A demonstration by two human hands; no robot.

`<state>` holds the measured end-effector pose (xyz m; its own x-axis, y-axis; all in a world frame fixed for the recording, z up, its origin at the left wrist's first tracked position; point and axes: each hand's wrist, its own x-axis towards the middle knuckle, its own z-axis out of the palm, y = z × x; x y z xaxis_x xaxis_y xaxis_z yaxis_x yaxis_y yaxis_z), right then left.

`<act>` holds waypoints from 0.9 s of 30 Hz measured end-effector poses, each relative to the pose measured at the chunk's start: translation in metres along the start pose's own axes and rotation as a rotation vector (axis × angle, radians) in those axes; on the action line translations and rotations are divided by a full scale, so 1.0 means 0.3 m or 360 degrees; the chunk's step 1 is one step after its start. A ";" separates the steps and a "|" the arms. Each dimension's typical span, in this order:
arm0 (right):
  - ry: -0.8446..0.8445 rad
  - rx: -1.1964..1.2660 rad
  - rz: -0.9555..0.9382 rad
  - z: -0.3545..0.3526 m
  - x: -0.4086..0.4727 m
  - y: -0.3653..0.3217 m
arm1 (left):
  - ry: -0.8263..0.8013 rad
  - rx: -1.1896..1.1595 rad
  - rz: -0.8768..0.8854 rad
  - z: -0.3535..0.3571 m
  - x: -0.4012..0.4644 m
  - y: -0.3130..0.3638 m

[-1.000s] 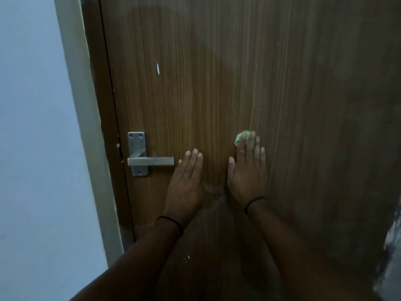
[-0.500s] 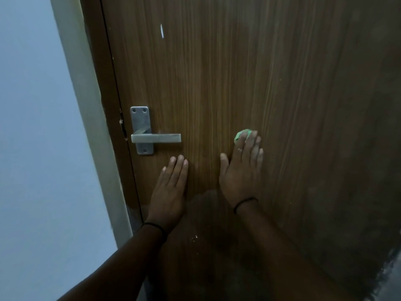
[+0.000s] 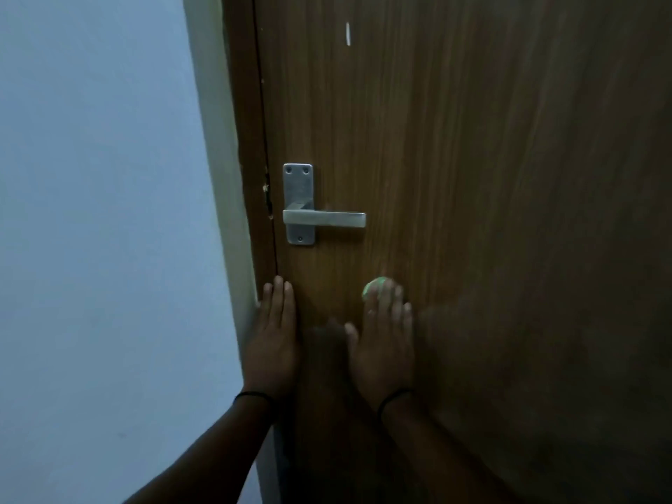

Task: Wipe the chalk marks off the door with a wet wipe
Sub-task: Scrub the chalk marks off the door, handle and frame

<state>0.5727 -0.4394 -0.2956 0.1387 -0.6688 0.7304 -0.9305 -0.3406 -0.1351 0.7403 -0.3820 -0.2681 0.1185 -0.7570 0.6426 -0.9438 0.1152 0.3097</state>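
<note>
The brown wooden door (image 3: 472, 176) fills the right of the view. My right hand (image 3: 385, 343) lies flat on it below the handle, fingers straight, pressing a green wet wipe (image 3: 371, 287) whose edge peeks out at the fingertips. My left hand (image 3: 273, 340) rests flat, fingers straight, on the door's left edge and frame. A short white chalk mark (image 3: 348, 33) shows high on the door. A darker damp-looking patch spreads right of my right hand.
A metal lever handle (image 3: 323, 217) on its plate sits above my hands. The door frame (image 3: 251, 158) and a pale blue wall (image 3: 102, 212) are to the left.
Both hands have slid down and left on the door, away from the handle. The left hand now reaches the frame edge. The wipe stays under the right fingers.
</note>
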 end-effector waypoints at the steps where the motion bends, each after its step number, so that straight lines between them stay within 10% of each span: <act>1: -0.0051 0.0008 -0.0137 0.031 -0.035 -0.047 | 0.0030 -0.0032 -0.0013 0.003 -0.003 -0.012; 10: -0.0376 -0.0345 -0.1147 0.147 0.042 -0.133 | 0.0022 -0.0152 -0.0031 0.040 -0.005 -0.091; 19: -0.0086 -0.0439 -0.0827 -0.252 0.102 0.471 | 0.0059 -0.0282 0.0075 0.046 -0.034 0.041; 27: -0.0037 -0.0142 -0.0627 -0.423 0.283 0.388 | 0.0405 -0.0487 -0.0243 -0.079 0.034 0.131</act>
<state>0.4331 -0.4519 -0.1644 0.4974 -0.5135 0.6992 -0.8301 -0.5160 0.2115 0.7118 -0.3702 -0.2328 0.3584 -0.6016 0.7139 -0.7790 0.2287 0.5838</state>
